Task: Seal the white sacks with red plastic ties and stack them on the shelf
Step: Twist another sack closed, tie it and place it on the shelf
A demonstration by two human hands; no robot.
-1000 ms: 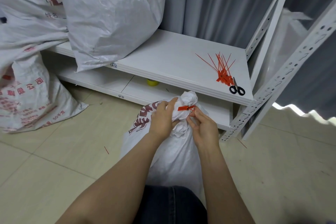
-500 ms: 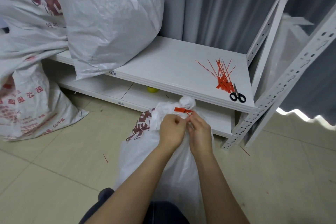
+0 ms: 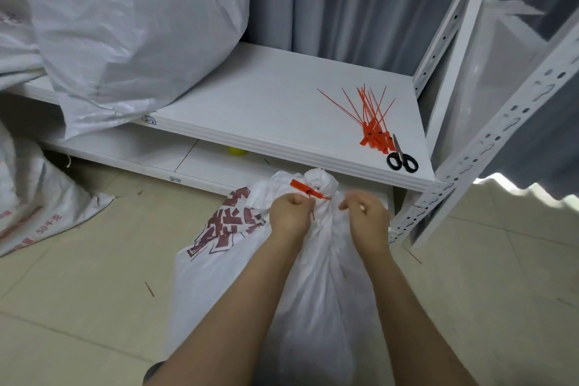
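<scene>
Cinching a red tie (image 3: 305, 190) round the bunched neck of a white sack (image 3: 313, 291) standing upright on the floor (image 3: 78, 291), just in front of the shelf (image 3: 266, 110), with a crumpled tuft of the mouth sticking up above the tie. Clenching the left grip (image 3: 293, 213) round the thin tail of the tie, with a short red strand showing under the fist. Curling the right grip (image 3: 365, 216) against the right side of the neck, but blurring too much for telling whether it is pinching cloth, the tie or nothing. Judging this as the final tightening. Doing it well probably means:
- pulling the tail straight out through the lock head, not sideways;
- bracing the neck from the other side while pulling;
- keeping the gather tight and well below the tuft, against slipping off;
- tugging once for checking the hold.

Probably reaching next for the scissors (image 3: 402, 161), lying at the near right corner of the shelf just beside the bundle of spare ties (image 3: 372, 131), for trimming the tail. Then lifting the sack onto the shelf, next to the big sack (image 3: 131, 25) filling its left side.
</scene>
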